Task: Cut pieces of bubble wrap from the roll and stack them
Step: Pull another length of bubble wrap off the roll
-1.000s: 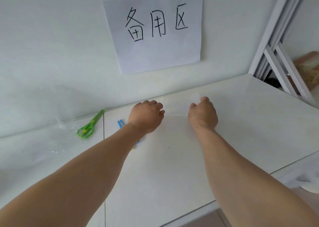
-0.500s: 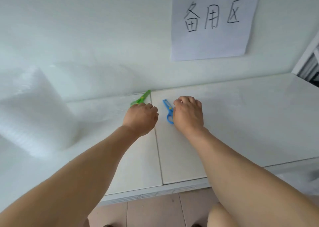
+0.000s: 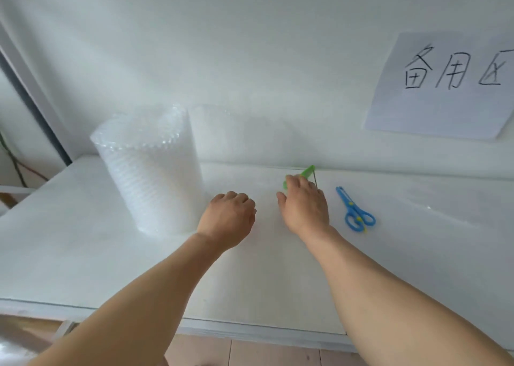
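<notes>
White table (image 3: 83, 254) carries the bubble wrap roll (image 3: 150, 171) upright near its back edge, just beside the left hand (image 3: 226, 221), fingers curled, holding nothing. Right hand (image 3: 304, 205) fingers reach onto green scissors (image 3: 307, 171); grasp unclear.

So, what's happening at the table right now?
Left hand curled, empty. Right hand reaching onto green scissors. Bubble wrap roll upright at left. Blue scissors unused. Nothing blocking.

Upright bubble wrap roll (image 3: 151, 171) blocks the left; blue scissors (image 3: 354, 210) lie right.
</notes>
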